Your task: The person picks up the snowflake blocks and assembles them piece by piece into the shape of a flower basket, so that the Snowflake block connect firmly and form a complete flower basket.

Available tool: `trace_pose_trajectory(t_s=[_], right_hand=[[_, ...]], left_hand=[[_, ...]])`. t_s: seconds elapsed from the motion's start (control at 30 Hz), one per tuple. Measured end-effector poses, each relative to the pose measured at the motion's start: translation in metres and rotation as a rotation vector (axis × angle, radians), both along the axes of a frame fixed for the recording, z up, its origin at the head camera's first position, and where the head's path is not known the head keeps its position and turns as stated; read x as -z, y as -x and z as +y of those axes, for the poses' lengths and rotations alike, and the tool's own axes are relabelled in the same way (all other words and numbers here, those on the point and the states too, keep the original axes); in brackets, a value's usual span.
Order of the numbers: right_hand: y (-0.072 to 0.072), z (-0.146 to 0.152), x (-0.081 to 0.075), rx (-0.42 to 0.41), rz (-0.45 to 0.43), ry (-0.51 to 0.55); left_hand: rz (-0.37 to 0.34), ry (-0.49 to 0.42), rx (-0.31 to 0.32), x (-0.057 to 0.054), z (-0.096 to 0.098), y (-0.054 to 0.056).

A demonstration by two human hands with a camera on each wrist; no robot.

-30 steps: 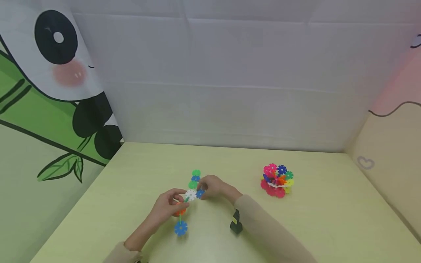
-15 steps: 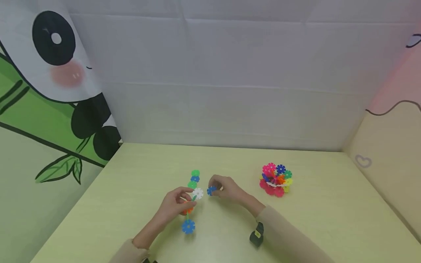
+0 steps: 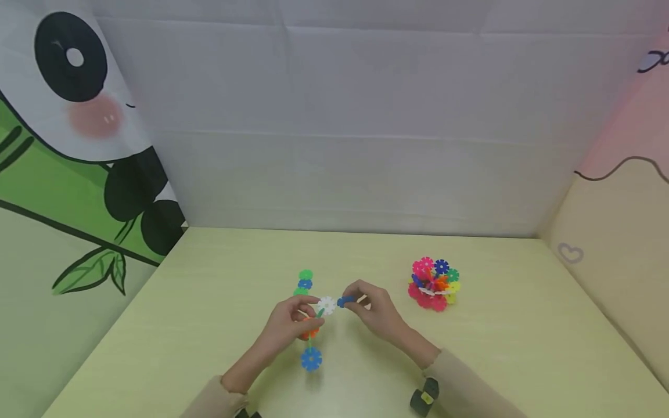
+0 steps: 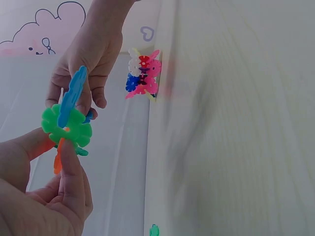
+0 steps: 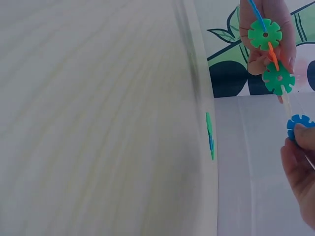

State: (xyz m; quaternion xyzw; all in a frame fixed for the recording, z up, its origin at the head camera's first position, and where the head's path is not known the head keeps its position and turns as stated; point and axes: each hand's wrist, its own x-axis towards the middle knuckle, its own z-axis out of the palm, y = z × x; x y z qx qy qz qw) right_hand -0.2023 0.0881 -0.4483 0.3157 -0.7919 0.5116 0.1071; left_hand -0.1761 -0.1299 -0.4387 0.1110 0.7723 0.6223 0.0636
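My left hand (image 3: 287, 325) pinches a chain of plastic snowflake discs by its orange disc (image 3: 312, 332). At the chain's lower end hangs a blue disc (image 3: 311, 360); a white disc (image 3: 327, 305) forms the upper end. Two green discs, one being this green disc (image 5: 278, 78), sit either side of the orange one. Between thumb and fingers, my right hand (image 3: 378, 313) pinches a single blue snowflake disc (image 5: 297, 129), turned nearly edge-on in the head view. It is right beside the white disc's edge; whether they touch I cannot tell.
Behind my left hand, a short row of green and blue discs (image 3: 305, 284) lies on the pale table (image 3: 235, 261). A multicoloured cluster of joined discs (image 3: 434, 284) stands to the right. White sheeting (image 3: 334, 180) closes off the back.
Both hands have shifted right with their discs. The right hand drew its blue disc away from the white one, turned it edge-on, and now has it close to the white disc again.
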Motion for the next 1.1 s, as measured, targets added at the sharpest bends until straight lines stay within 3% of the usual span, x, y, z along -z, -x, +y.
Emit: trace_pose_trajectory(t_s=[0.13, 0.4, 0.53, 0.73, 0.9, 1.1], right_hand=[[-0.001, 0.0, -0.001, -0.01, 0.001, -0.01], [0.003, 0.0, 0.003, -0.059, 0.15, -0.027], [0.004, -0.001, 0.003, -0.066, 0.173, -0.025], [0.004, -0.001, 0.002, -0.07, 0.23, 0.012], [-0.004, -0.002, -0.012, -0.088, 0.294, 0.052], [-0.015, -0.004, -0.028, -0.095, 0.288, 0.075]], left_hand=[[-0.019, -0.008, 0.002, -0.003, -0.001, -0.002], [-0.046, -0.022, 0.018, -0.005, -0.002, -0.002], [-0.053, -0.036, 0.034, -0.004, -0.001, -0.003], [-0.016, -0.045, 0.048, -0.003, 0.003, -0.003], [0.024, -0.046, 0.048, -0.004, 0.007, -0.002], [0.018, -0.057, 0.036, -0.005, 0.011, -0.002]])
